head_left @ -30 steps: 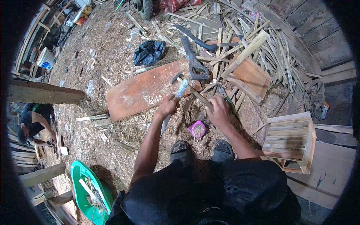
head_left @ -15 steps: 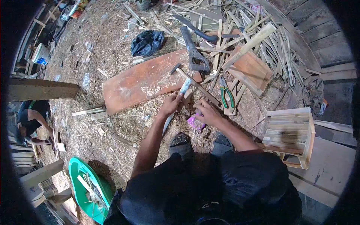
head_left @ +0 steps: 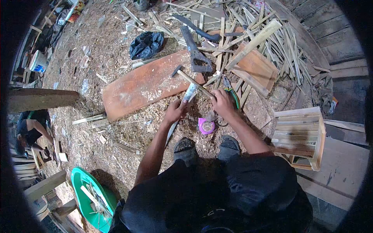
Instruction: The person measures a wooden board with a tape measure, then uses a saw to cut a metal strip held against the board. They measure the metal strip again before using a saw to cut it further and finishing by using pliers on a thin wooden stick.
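- I see the person's left hand (head_left: 175,112) closed around a long tool (head_left: 190,92) with a pale, bluish-white wrapped handle; the handle points away from the body, and a narrow grey blade shows below the fist.
- The right hand (head_left: 223,101) is at the near end of a hammer (head_left: 190,79); I cannot tell from my view whether the fingers are wrapped around its wooden handle.
- The hammer slants up and to the left, its dark head seen against a reddish-brown board (head_left: 143,87) lying on the ground, scattered with shavings.
- Just beside the right hand lie green-handled pliers (head_left: 236,99), partly hidden by it.
- A pink tape measure (head_left: 206,126) sits on the ground between the hands, nearer the body, ahead of two dark shoes (head_left: 184,145).
- Beyond the hammer I find a dark saw (head_left: 201,58) with a looped handle, then a crumpled black bag (head_left: 146,45) to its left.
- A heap of thin wooden strips (head_left: 293,58) spreads across the upper right; below it stands a slatted wooden piece (head_left: 297,136).
- At lower left is a green tub (head_left: 79,186) with wood scraps inside; above it, at the left edge, another person (head_left: 37,128) bends low.
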A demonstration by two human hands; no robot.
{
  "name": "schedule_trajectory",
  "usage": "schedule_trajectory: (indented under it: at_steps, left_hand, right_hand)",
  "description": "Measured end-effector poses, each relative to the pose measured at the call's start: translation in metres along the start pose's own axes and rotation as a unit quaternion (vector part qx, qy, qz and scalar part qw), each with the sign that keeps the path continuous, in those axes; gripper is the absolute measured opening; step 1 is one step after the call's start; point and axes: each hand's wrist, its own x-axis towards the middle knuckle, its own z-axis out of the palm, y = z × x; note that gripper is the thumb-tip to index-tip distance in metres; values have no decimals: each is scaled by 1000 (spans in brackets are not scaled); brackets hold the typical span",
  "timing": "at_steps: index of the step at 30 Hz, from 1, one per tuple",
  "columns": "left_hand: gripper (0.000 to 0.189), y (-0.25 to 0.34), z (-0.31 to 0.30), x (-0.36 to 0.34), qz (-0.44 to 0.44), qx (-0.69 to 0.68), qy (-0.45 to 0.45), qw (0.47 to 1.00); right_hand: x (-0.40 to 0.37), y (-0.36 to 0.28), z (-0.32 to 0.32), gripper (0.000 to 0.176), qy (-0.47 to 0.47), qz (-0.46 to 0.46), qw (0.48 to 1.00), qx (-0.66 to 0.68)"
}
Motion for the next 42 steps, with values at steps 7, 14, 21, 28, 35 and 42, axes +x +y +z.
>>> schedule_trajectory:
  at_steps: [7, 14, 21, 28, 35, 42]
  left_hand:
    - [35, -2, 2, 10, 6, 84, 42, 996]
    - [34, 22, 9, 1, 80, 100, 62, 990]
    - [32, 16, 4, 5, 5, 52, 5, 999]
    - [31, 20, 9, 2, 7, 46, 40, 998]
    - [44, 69, -27, 13, 139, 406, 123, 895]
    - [43, 54, -94, 40, 133, 488, 104, 856]
  right_hand:
    - [14, 21, 0, 24, -23, -4, 999, -34]
    - [18, 16, -4, 19, -168, 8, 985, -48]
    - [8, 4, 14, 24, -10, -8, 998, 63]
    - [12, 4, 11, 33, -77, -2, 997, 33]
    - [79, -10, -3, 46, 18, -62, 998, -5]
    - [123, 2, 27, 57, -69, -132, 979, -141]
